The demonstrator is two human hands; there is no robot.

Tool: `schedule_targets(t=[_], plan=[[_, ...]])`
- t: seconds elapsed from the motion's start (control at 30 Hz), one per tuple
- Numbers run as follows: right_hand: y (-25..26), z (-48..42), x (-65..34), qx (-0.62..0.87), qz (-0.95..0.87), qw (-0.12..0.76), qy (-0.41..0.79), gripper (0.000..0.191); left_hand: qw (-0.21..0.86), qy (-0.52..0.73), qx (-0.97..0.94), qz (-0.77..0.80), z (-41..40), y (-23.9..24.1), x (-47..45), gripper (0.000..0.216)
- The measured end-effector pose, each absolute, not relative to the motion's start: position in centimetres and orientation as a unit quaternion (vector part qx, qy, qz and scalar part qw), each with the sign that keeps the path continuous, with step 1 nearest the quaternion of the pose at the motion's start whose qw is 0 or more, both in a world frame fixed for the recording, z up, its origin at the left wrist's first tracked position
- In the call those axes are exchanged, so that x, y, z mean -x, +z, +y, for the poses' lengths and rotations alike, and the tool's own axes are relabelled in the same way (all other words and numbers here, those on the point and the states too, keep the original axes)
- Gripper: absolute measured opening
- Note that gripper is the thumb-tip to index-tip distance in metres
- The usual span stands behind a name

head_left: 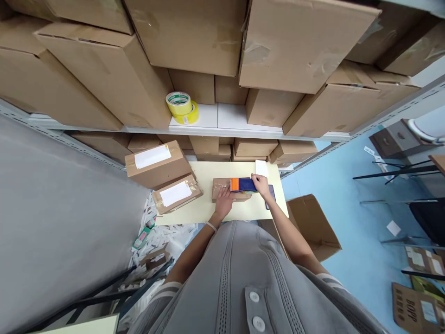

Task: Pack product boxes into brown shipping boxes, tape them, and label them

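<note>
A small cardboard box (239, 197) lies on the pale yellow table (205, 172) in front of me. On its left part my left hand (224, 203) rests flat, fingers stretched toward the far side. My right hand (260, 184) is wrapped round the right end of a tape dispenser (246, 184), dark blue with an orange front. The dispenser sits over the top of the box, its orange end close to my left fingertips. Partly under my right wrist is a dark phone-like device (272, 195), and a white sheet (261, 168) lies beyond that hand.
Two cardboard boxes with white labels, an upper one (156, 163) and a lower one (177, 194), stand at the table's left. A metal shelf (208, 131) packed with cartons overhangs the back, with yellow tape rolls (182, 109) on it. An open carton (314, 227) is at the right.
</note>
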State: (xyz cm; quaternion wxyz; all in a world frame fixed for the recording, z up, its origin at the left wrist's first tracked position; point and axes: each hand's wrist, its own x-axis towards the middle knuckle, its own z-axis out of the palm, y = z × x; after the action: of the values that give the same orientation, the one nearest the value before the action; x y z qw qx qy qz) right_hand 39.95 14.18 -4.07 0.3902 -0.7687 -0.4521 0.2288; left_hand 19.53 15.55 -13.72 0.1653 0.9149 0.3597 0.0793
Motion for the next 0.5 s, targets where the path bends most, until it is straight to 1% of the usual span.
schedule_targets(t=[0.17, 0.33, 0.43, 0.5], plan=[[-5.4, 12.9, -40.3, 0.793, -0.438, 0.375, 0.196, 0.052, 0.184, 0.091, -0.915, 0.348, 15.4, -13.2, -19.3, 0.055], [-5.4, 13.6, -40.4, 0.825, -0.438, 0.299, 0.195, 0.054, 0.235, 0.111, -0.901, 0.348, 15.4, -12.4, -19.2, 0.054], [-5.2, 14.3, -40.5, 0.838, -0.441, 0.260, 0.191, 0.055, 0.298, 0.134, -0.875, 0.357, 15.9, -12.0, -19.5, 0.049], [-5.1, 14.6, -40.5, 0.844, -0.445, 0.236, 0.185, 0.055, 0.380, 0.170, -0.825, 0.383, 16.5, -11.8, -19.9, 0.046]])
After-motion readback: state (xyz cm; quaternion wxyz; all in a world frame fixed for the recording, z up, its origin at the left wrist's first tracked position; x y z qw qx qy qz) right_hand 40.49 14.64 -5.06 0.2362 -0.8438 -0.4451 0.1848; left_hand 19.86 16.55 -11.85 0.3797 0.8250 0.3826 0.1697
